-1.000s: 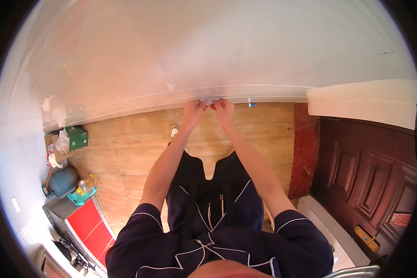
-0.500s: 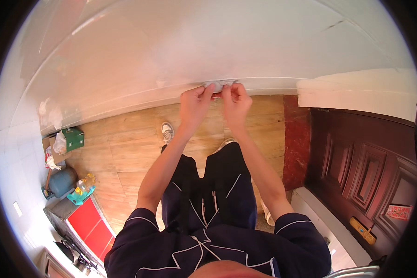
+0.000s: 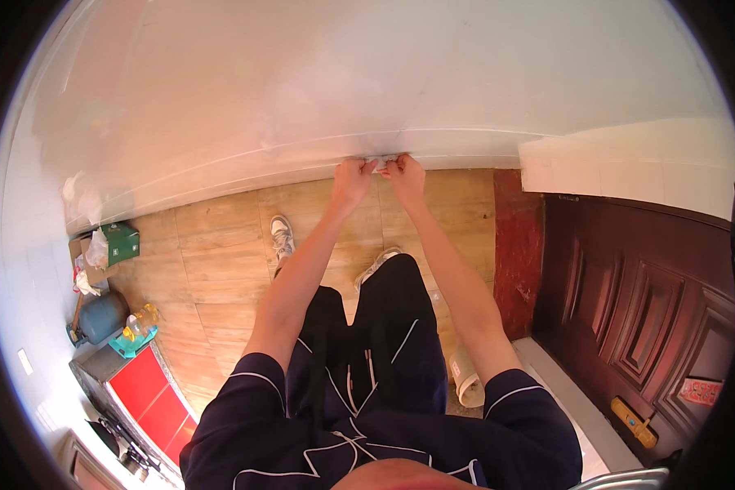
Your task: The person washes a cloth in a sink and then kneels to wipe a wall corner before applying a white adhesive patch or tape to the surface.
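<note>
Both arms reach out to the lower part of a pale, glossy wall [image 3: 367, 90]. Between my hands, against the wall, is a small whitish, crumpled-looking thing [image 3: 380, 165]; its kind is too small to make out. My left hand [image 3: 351, 181] is closed, thumb and fingers pinching its left side. The right side is pinched in my right hand [image 3: 407, 177], whose fingers are bent inward. The fingertips and the wall side of the thing are partly hidden.
Tiled wood-look floor [image 3: 220, 237] lies below. At left are a green box [image 3: 122, 242], a blue gas cylinder [image 3: 104, 317] and a red-fronted cabinet [image 3: 144, 388]. A dark red door [image 3: 629, 302] stands at right; a pale bucket [image 3: 466, 384] is beside my right leg.
My hands have moved slightly down the picture with the whitish thing still between them. My head view has shifted a little, and more of the bucket and right shoe shows.
</note>
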Demonstrator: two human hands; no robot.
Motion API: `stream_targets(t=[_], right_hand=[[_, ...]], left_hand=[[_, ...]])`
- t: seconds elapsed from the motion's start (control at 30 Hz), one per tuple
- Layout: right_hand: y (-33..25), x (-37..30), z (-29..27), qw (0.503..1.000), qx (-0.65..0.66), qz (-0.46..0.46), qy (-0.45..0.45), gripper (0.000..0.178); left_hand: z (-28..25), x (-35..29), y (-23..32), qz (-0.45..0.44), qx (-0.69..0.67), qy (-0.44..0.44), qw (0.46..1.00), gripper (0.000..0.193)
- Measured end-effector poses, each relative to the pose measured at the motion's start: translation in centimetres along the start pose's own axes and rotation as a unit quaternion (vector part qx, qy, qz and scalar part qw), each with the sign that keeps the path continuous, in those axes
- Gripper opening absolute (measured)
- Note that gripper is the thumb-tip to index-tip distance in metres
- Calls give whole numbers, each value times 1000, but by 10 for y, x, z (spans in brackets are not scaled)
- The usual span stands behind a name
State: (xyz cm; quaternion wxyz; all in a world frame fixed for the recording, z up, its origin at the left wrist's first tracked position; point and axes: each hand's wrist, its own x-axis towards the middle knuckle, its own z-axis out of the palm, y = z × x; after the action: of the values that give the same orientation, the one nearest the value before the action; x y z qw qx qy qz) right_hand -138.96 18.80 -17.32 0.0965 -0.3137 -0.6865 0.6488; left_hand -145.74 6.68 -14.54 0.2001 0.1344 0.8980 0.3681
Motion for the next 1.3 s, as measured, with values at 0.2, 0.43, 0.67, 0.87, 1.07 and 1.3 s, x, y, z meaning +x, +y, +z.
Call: stream_targets(t=[0.2,0.43,0.67,0.87,1.07,1.3], right_hand=[[-11,-12,10,997,69,-9,-19,16],[-46,-78,-16,983,172,-58,0,10],[-90,-119,-13,982,179,-58,9,6],[-71,-128,-18,974,225,2,36,8],[-31,-109,-26,973,224,46,39,10],[0,-37,-25,957,275,93,3,14]], left_hand=[[-6,-14,-15,2,-88,57,995,36],[-43,-88,41,-47,-336,-54,939,34],[-75,-112,57,-109,-471,-96,870,33],[-54,-107,34,-70,-392,-146,905,36],[-16,-89,23,-96,-375,-135,912,36],[56,-29,-14,-112,-437,-79,889,38]])
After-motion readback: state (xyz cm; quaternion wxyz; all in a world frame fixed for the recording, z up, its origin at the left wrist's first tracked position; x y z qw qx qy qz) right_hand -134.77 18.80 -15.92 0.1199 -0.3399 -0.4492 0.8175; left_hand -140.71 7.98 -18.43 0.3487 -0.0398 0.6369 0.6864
